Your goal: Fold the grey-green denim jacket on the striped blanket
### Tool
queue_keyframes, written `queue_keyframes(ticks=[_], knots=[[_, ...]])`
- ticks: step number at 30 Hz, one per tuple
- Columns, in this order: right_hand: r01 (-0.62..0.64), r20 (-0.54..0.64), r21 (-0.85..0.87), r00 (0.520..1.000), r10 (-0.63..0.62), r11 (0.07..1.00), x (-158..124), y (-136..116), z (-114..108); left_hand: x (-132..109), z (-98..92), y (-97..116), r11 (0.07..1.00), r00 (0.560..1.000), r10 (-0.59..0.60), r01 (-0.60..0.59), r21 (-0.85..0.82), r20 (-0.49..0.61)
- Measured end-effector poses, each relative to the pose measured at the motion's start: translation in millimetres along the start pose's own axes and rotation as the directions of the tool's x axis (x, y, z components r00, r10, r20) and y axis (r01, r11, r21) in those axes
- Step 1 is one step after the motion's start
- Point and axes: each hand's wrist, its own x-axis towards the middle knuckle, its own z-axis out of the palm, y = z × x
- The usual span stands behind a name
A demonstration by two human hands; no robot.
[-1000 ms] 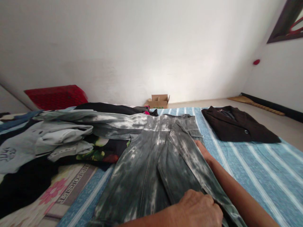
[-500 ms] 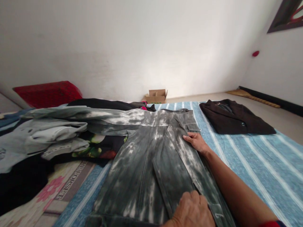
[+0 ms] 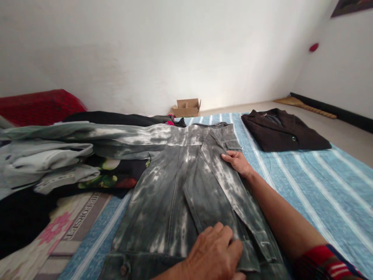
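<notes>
A grey and white tie-dyed denim jacket (image 3: 151,194) lies spread out, its back facing up. One sleeve (image 3: 221,179) is folded over the back and points down toward me; the other sleeve (image 3: 131,136) stretches out to the left. My right hand (image 3: 237,162) grips the folded sleeve at its upper outer edge, thumb and fingertips on the cloth. Lower down, my left hand (image 3: 214,249) is closed on the same sleeve near the cuff, with its fingers curled under and the fingertips hidden.
Blue striped cloth (image 3: 303,186) covers the surface. A folded dark brown jacket (image 3: 282,130) lies at the right. Grey and black clothes (image 3: 58,163) are heaped at the left, near a red item (image 3: 40,107). A cardboard box (image 3: 188,107) stands by the wall.
My left hand has shifted left and slightly up along the folded sleeve, baring more of the cuff. My right hand keeps its place on the sleeve. The view has tilted a little.
</notes>
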Motion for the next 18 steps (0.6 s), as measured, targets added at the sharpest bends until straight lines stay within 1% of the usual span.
queue_keyframes(ticks=[1, 2, 3, 4, 6, 7, 9, 12, 14, 16, 18], knots=[[0.003, -0.003, 0.0, 1.0, -0.003, 1.0, 0, 0, 0, -3, -7.9, -5, 0.996, 1.0, 0.009, -0.007, -0.083, 0.014], [0.007, -0.006, 0.001, 1.0, -0.007, 1.0, 0, 1, 0, -5, -16.4, -9, 0.987, 1.0, 0.004, -0.003, -0.161, 0.002], [0.01, -0.009, 0.002, 1.0, -0.01, 1.0, 0, 1, 0, -7, -24.5, -14, 0.975, 0.999, -0.024, 0.016, -0.22, -0.034], [0.011, -0.01, 0.004, 1.0, -0.011, 1.0, 0, 1, 0, -7, -31.2, -17, 0.965, 0.994, -0.073, 0.049, -0.256, -0.085], [0.008, -0.011, 0.009, 1.0, -0.007, 1.0, 1, 2, 0, -3, -37.2, -24, 0.954, 0.964, -0.2, 0.152, -0.257, -0.172], [0.003, -0.01, 0.013, 1.0, -0.003, 1.0, 1, 2, 0, -1, -35.6, -27, 0.951, 0.95, -0.25, 0.204, -0.233, -0.185], [-0.007, -0.01, 0.022, 1.0, 0.007, 1.0, 1, 3, 0, 6, -24.3, -33, 0.949, 0.944, -0.292, 0.266, -0.169, -0.153], [-0.013, -0.014, 0.034, 1.0, 0.013, 0.999, 2, 3, 0, 9, 1.4, -40, 0.958, 0.96, -0.273, 0.266, -0.109, -0.061], [-0.009, -0.01, 0.039, 1.0, 0.01, 0.999, 2, 3, 1, 7, 13.8, -44, 0.96, 0.963, -0.269, 0.264, -0.094, -0.035], [0.001, -0.003, 0.044, 1.0, -0.001, 0.999, 3, 4, 2, 4, 18.3, -47, 0.96, 0.963, -0.268, 0.264, -0.09, -0.035], [0.019, 0.002, 0.047, 1.0, -0.019, 0.999, 3, 5, 3, 2, 15.2, -53, 0.961, 0.963, -0.263, 0.256, -0.106, -0.063]])
